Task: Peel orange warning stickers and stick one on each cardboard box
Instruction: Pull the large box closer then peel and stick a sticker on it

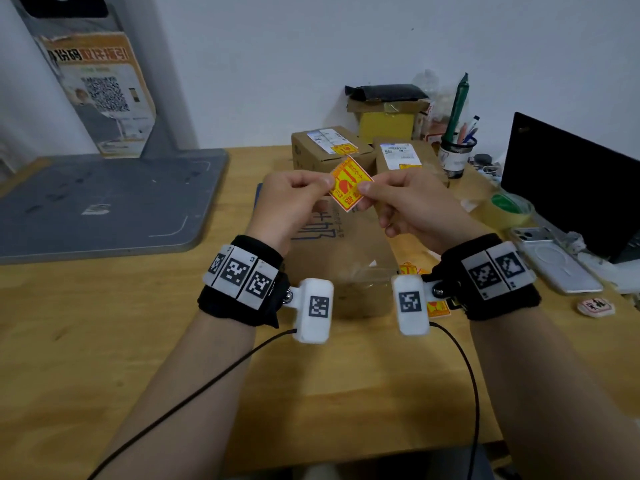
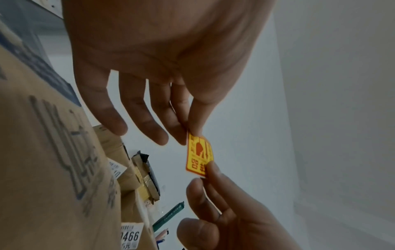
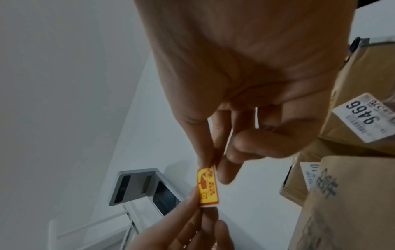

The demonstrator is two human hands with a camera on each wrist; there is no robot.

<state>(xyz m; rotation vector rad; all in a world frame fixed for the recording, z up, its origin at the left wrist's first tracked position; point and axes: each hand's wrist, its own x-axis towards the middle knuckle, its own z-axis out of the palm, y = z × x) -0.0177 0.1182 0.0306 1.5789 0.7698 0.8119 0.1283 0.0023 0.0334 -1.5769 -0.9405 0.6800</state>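
Observation:
An orange and yellow warning sticker [image 1: 350,183] hangs in the air between both hands, above a large cardboard box [image 1: 341,268] lying in front of me. My left hand [image 1: 329,181] pinches its left corner, my right hand [image 1: 363,188] pinches its right corner. The sticker [image 2: 198,155] shows edge-on in the left wrist view, and the same sticker [image 3: 208,187] in the right wrist view. Two smaller cardboard boxes stand behind: one [image 1: 327,150] bears an orange sticker, the other [image 1: 403,159] too. More loose stickers [image 1: 408,270] lie on the table by my right wrist.
A grey metal stand base [image 1: 104,202] covers the table's left. At the right sit a pen cup [image 1: 455,157], a tape roll [image 1: 510,209], a phone [image 1: 554,261] and a black monitor [image 1: 571,181]. A yellow box [image 1: 386,124] stands at the back.

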